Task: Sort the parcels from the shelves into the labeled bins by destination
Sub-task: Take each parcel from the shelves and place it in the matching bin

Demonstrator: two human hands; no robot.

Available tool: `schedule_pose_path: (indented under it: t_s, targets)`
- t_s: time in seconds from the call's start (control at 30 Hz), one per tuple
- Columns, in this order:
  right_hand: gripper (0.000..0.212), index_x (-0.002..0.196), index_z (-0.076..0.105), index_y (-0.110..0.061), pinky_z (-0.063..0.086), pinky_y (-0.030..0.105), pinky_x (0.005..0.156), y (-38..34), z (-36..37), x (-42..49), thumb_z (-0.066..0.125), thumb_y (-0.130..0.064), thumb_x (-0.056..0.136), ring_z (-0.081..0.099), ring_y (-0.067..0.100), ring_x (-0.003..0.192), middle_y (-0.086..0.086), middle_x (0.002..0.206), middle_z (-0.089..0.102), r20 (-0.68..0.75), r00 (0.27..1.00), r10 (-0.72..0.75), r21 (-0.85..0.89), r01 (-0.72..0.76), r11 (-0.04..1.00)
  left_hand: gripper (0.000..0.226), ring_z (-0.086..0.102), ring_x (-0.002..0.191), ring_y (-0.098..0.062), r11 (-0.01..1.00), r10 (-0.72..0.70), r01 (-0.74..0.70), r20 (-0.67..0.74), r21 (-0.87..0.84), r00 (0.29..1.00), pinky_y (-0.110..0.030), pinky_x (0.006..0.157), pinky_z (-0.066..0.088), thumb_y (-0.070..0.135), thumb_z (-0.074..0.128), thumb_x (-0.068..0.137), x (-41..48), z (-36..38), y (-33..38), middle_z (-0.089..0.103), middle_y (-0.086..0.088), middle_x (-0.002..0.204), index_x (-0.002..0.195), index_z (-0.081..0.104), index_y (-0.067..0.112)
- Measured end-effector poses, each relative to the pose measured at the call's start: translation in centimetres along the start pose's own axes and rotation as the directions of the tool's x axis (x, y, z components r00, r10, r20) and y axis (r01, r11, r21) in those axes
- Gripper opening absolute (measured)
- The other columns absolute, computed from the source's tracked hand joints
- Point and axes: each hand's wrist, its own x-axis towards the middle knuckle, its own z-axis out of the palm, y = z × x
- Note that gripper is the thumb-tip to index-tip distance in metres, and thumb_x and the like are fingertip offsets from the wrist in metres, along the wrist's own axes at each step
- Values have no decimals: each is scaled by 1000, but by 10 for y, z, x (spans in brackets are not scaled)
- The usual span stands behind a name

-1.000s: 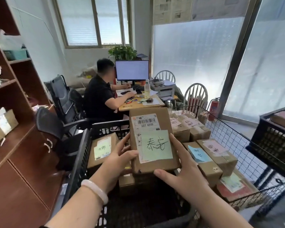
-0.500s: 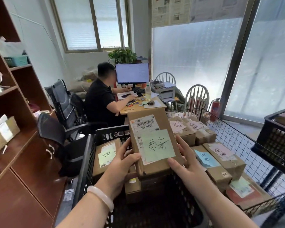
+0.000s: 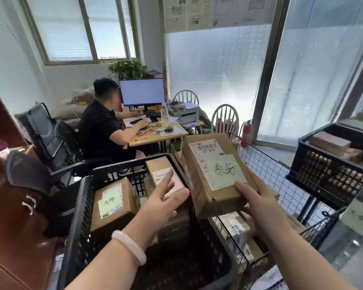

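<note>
1. The right grip [image 3: 260, 199] is closed on a brown parcel [image 3: 213, 162]. The thumb lies on top at the near corner and the other fingers are tucked under it.
2. The left grip [image 3: 164, 199] is open with the fingers spread. It holds nothing. It floats just beside the parcel's left edge, and I cannot tell if the thumb touches it. A white bracelet [image 3: 129, 245] is on that wrist.
3. The parcel is up in the air and tipped a little. It hangs over the spot where the black crate [image 3: 80, 206] meets the wire basket [image 3: 270, 164].
4. The parcel is a flat cardboard box. It has a white sticker [image 3: 208, 146] with black bars and numbers. Under that sits a green note [image 3: 225, 170] with dark handwriting.
5. In the black crate lie a box with a green note of its own [image 3: 113, 201] and a smaller box [image 3: 161, 170] right behind the left grip's fingers.
6. More boxes lie low in the wire basket.
7. Another black crate [image 3: 327, 172] with parcels stands on the right.
8. Farther back, a person [image 3: 101, 126] sits at a worktop [image 3: 155, 139] facing a screen [image 3: 143, 92].
</note>
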Motion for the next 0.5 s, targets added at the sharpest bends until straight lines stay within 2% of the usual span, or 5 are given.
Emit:
schedule_pose_path:
  t_s: [0.07,0.1,0.23,0.33,0.5]
  targets:
    - [68,129,49,-53,55,51,89,4,-22,12,74,-52,67,63,28,106,5,127,56,-48,998,42,-5,-42,999,86,46,131,-11,999,19,-19,-1,36,1000,-41,104,47,68,65,69,3,5,-2,39,17,148,144,26,57]
    - [62,131,49,-49,55,51,89,5,-32,17,74,-45,74,62,28,106,5,127,56,-64,996,61,-2,-61,998,82,46,131,-11,998,20,-20,-5,54,1000,-42,105,47,67,64,71,5,8,-4,39,17,147,144,26,57]
    - [35,107,53,-56,57,51,85,16,-59,33,69,-33,86,60,29,107,3,123,56,-58,991,122,-43,-124,991,65,46,130,-10,996,6,-5,-12,92,1000,-44,105,46,67,60,73,10,18,-9,41,16,146,131,31,67]
    - [44,118,51,-55,55,53,88,31,-61,42,70,-34,85,55,29,109,1,125,51,-42,986,164,-129,-168,977,53,46,129,-9,994,-10,10,-6,109,1000,-44,106,46,67,59,75,12,23,-11,41,15,147,121,33,71]
    - [60,139,41,-47,49,51,97,43,-47,53,69,-40,86,51,28,112,3,132,43,49,961,273,-291,-248,924,52,47,129,-10,992,-28,30,-18,120,999,-45,107,43,63,60,78,10,30,-11,41,12,148,123,34,69]
